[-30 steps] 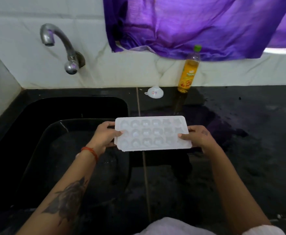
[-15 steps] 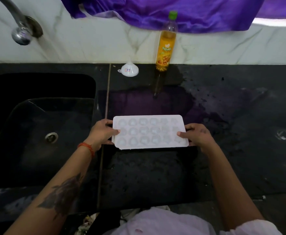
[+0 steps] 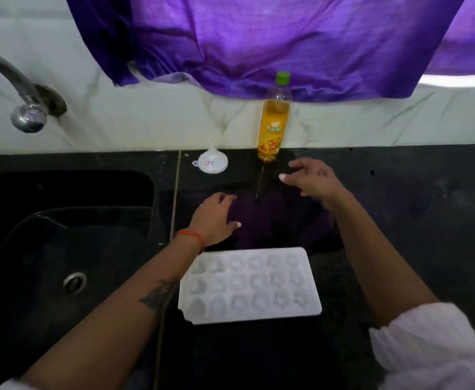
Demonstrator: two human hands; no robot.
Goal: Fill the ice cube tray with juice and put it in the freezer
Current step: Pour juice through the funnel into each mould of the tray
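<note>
Only one view here, the head cam looking down at a glossy black stone counter point(image 3: 399, 220) that throws back a purple reflection. The ice cube tray point(image 3: 250, 285) is white matte plastic, a flat rectangle with rounded corners and three rows of six small moulded pockets, some star-ish, some roundish. It lies flat on the counter near the front edge, long axis running left to right, open side up, pockets looking dry as far as I can tell.

Neither hand is on it. The left hand point(image 3: 216, 218) hovers just past the tray's far left corner, fingers spread and relaxed, holding nothing, orange thread band on the wrist. The right hand point(image 3: 312, 181) is further back, fingers loosely apart and also empty, close to the base of the juice bottle point(image 3: 273, 122) but not touching it.

The bottle is clear plastic with amber liquid, a yellow label and a green cap, standing upright against the pale marble-look wall. Just left of it sits a small white plastic funnel point(image 3: 212, 163), wide end down. Black sink point(image 3: 62, 220) on the left with a curved metal tap point(image 3: 19, 94) above it, and a shiny purple cloth point(image 3: 259, 43) hangs over the wall.
</note>
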